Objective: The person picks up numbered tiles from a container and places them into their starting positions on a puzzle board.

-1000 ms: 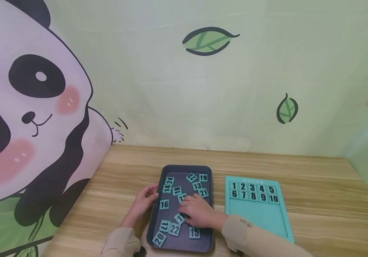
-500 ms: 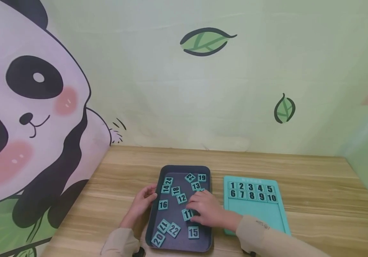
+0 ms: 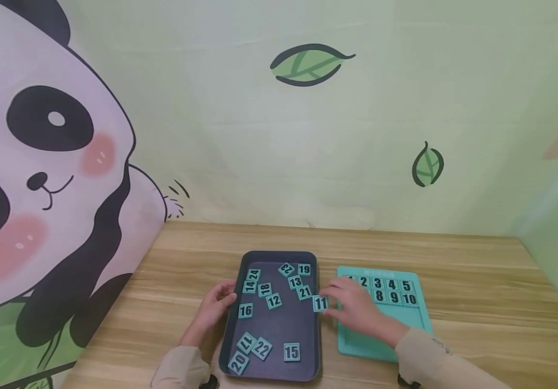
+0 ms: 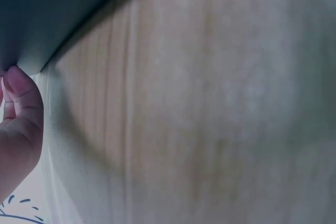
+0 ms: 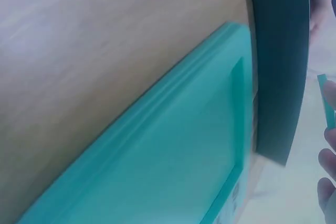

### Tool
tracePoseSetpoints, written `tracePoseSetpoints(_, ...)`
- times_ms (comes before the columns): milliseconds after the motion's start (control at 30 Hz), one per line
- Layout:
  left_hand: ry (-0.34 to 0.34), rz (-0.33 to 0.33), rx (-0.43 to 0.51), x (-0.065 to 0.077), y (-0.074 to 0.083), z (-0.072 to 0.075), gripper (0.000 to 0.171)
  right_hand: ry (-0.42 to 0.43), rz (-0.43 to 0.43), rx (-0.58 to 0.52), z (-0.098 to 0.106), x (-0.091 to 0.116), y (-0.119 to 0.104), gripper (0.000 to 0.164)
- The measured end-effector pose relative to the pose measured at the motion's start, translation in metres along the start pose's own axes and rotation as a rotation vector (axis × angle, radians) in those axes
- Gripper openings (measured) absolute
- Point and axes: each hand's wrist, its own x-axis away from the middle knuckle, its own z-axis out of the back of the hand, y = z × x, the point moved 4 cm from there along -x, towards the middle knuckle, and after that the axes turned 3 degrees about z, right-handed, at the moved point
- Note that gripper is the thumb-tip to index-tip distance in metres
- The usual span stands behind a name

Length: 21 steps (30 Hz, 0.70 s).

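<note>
My right hand point(image 3: 357, 305) pinches a small turquoise number tile point(image 3: 320, 303) marked 11 between thumb and fingers, over the dark tray's right rim. The right wrist view catches this tile point(image 5: 326, 103) edge-on at the fingertips. At the left side of the dark rectangular tray point(image 3: 269, 337), my left hand point(image 3: 213, 308) holds its edge; the left wrist view has the thumb point(image 4: 22, 82) against the tray wall point(image 4: 63, 19). Several loose tiles lie in the tray, among them 12 point(image 3: 273, 301), 16 point(image 3: 245, 310) and 15 point(image 3: 291, 352).
Right of the tray lies a turquoise board point(image 3: 366, 337) with two rows of number tiles along its top, partly covered by my right hand. Both stand on a wood-grain table point(image 3: 478, 302). A wall cloth point(image 3: 240, 135) with a panda and leaves rises behind.
My right hand has picked the 11 tile up from the tray and carried it right to the tray's rim. The left hand stays at the tray's left edge.
</note>
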Motion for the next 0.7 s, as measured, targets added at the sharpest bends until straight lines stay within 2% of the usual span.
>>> tracePoseSetpoints(167, -0.003, 0.013, -0.007, 0.0, 0.0, 0.0, 0.036, -0.011, -0.113, -0.003, 0.004, 0.01, 0.017, 0.033)
tracePoseSetpoints(367, -0.007, 0.018, -0.011, 0.0, 0.0, 0.0, 0.036, -0.005, -0.184, -0.006, 0.006, 0.021, 0.033, 0.032)
tracePoseSetpoints(600, -0.004, 0.032, -0.027, 0.001, 0.0, 0.001, 0.036, -0.102, -0.351, -0.057, -0.001, 0.037, 0.046, 0.031)
tracePoseSetpoints(700, -0.006, 0.033, -0.029, 0.001, 0.0, 0.001, 0.036, -0.134, -0.393, -0.068, -0.004, 0.043, 0.049, 0.03)
